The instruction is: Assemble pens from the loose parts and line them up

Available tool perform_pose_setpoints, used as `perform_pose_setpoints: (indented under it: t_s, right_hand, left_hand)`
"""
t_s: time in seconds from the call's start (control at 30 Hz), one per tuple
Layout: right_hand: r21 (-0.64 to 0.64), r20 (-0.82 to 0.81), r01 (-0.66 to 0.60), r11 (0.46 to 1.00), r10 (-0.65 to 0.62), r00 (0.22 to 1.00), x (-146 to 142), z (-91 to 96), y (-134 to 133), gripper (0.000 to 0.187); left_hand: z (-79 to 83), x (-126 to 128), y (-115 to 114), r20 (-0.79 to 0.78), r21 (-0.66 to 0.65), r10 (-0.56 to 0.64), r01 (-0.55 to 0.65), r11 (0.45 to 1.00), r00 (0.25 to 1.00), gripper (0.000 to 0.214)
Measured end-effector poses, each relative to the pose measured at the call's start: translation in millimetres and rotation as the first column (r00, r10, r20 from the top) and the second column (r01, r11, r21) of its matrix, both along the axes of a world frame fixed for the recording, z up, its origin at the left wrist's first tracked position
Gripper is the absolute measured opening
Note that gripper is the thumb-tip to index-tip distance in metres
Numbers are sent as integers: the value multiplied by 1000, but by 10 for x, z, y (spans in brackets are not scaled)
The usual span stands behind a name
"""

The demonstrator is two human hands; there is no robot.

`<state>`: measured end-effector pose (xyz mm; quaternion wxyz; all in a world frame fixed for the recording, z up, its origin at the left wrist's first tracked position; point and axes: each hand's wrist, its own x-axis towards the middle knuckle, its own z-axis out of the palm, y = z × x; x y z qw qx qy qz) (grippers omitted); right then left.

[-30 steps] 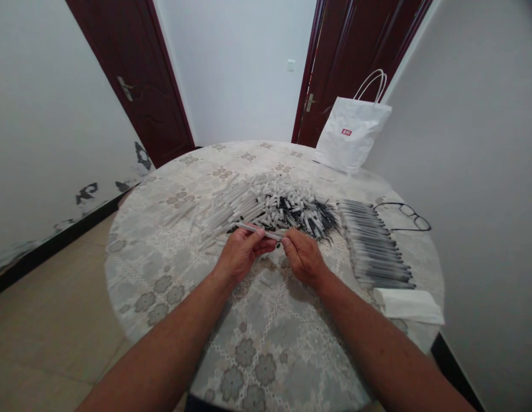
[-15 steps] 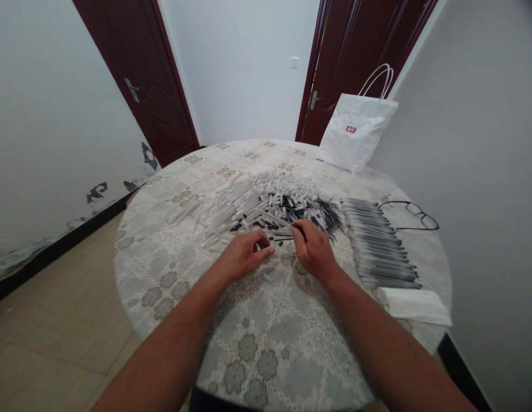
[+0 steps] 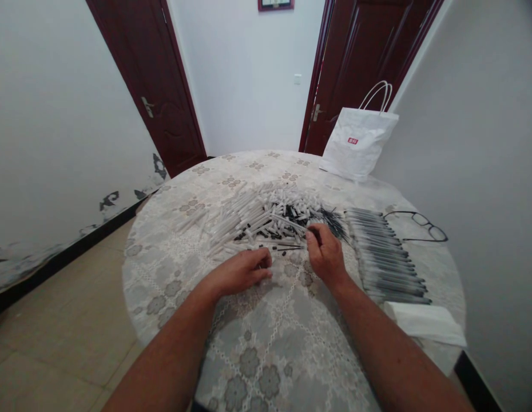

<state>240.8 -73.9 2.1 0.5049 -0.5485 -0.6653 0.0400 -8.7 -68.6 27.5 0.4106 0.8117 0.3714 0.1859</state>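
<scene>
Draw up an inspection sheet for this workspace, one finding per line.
Surface: patterned tablecloth with a rounded edge.
Job's things: pale tubes, short white pieces and dark thin rods heaped together; pen-like sticks in a row to the right.
Clutter: eyeglasses beside the row, white bundle at its near end, white bag standing at the back.
Left hand: fingers curled low over the cloth; whether it holds anything is unclear.
Right hand: holding a slim tube.
Cables: nothing seen.
Surroundings: dark red doors, pale walls, dark patches low on the left wall.
</scene>
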Motion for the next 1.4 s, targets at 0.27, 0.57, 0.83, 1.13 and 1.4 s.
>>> perform_pose_setpoints:
  t_s: [0.27, 0.57, 0.83, 1.13, 1.4]
  right_hand:
    - [-35, -138, -112, 993, 106, 985, -59, -2, -109, 17]
    - [-50, -192, -156, 986, 144, 971, -69, -26, -132, 16]
    - [-7, -321, -127, 992, 118, 940, -96, -31, -128, 18]
    - [-44, -281, -147, 988, 129, 951, -131, -78, -125, 18]
    - [49, -77, -128, 991, 131, 988, -167, -11, -145, 14]
  left_hand:
    - [-92, -7, 183, 520, -382, 410, -225, 896, 750, 26]
    - [-80, 1, 181, 654, -557, 540, -146, 818, 529, 28]
    - [-68, -8, 194, 679, -587, 603, -183, 789, 419, 26]
    - [-45, 19, 180, 683, -585, 596, -172, 793, 422, 29]
    - [-87, 45, 184, 670, -602, 603, -158, 782, 432, 31]
